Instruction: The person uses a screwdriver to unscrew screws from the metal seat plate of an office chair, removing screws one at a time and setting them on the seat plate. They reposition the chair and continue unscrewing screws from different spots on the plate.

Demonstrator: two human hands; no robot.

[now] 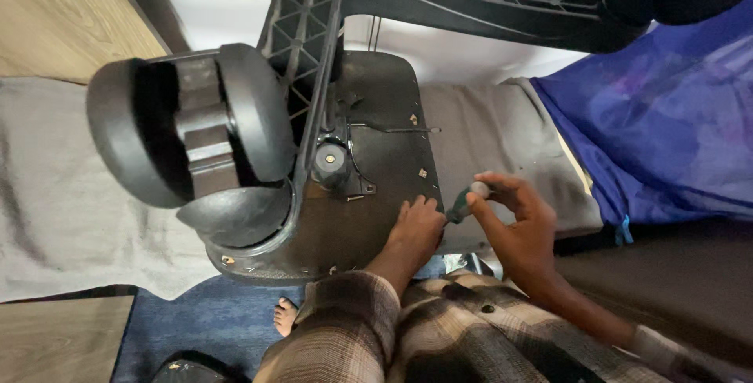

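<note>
An office chair lies upturned, its black seat underside (384, 116) facing me and its star base with a twin caster wheel (188, 128) looming at the left. My left hand (416, 226) rests fingers-down on the seat's edge. Just to its right, my right hand (514, 218) grips a screwdriver (464, 203) with a dark green handle, its tip pointing at the seat edge near my left fingers. The tip itself is hidden behind my left hand.
The chair lies on a grey cloth (55, 195). A blue fabric (667, 124) covers the right side. A bare foot (285, 316) shows on a blue mat (204, 324) below. A wooden surface (63, 22) sits at the top left.
</note>
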